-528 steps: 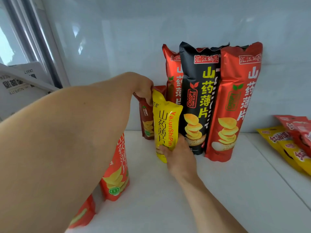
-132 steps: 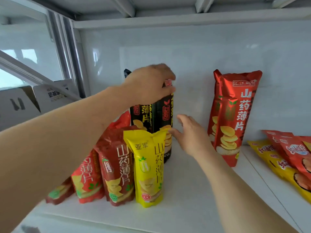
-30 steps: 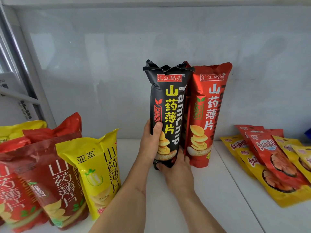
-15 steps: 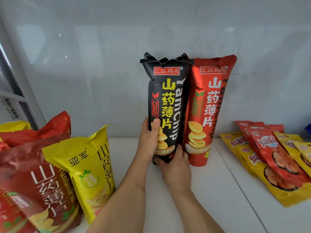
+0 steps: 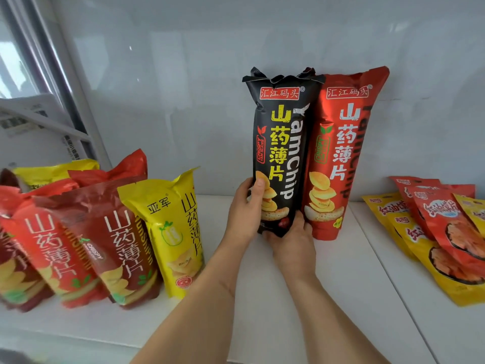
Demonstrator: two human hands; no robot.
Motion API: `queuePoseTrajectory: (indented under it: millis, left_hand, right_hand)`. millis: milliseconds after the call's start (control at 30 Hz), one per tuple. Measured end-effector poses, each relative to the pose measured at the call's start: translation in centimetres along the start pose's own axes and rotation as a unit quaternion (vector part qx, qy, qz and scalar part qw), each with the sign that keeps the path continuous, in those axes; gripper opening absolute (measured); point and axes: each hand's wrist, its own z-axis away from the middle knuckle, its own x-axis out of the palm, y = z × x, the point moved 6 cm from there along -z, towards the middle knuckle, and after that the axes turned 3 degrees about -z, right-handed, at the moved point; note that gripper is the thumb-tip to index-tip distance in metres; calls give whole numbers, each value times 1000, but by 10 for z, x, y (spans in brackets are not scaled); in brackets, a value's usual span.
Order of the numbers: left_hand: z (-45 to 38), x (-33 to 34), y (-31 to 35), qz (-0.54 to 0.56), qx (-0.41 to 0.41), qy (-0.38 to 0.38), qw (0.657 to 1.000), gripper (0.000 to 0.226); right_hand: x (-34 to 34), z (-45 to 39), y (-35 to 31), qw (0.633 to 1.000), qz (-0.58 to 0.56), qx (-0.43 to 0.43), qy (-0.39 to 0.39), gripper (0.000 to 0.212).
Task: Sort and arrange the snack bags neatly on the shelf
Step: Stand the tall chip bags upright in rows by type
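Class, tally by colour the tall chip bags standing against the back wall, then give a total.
Black: 1, the tall black foil chip bag, gripped by the left hand and right hand.
Red: 1, the tall red foil chip bag.
Total: 2 in clear view; a dark edge behind the black one may be another.

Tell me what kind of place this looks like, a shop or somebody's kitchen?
Most likely a shop display shelf. Many matching snack bags stand grouped on a white shelf, both hands hold a tall black bag beside a tall red bag, and flat packets lie at the right.
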Motion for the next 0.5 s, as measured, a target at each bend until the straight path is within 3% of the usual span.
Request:
queuePoseTrajectory:
  millis: [100,233,500]
  left_hand:
    - [18,-11,-11,-43,-19,8,999,54]
    - [49,-21,-24,-85,-43,17,995,59]
    - [107,-51,-26,-84,-10,9,996,53]
  right_hand:
    - [-7,10,-1,1000,3,-13,-8,76]
    - [-16,26,-4,999,12,-24,-28,52]
    - [-17,68,-21,994,-19,-38,-105,43]
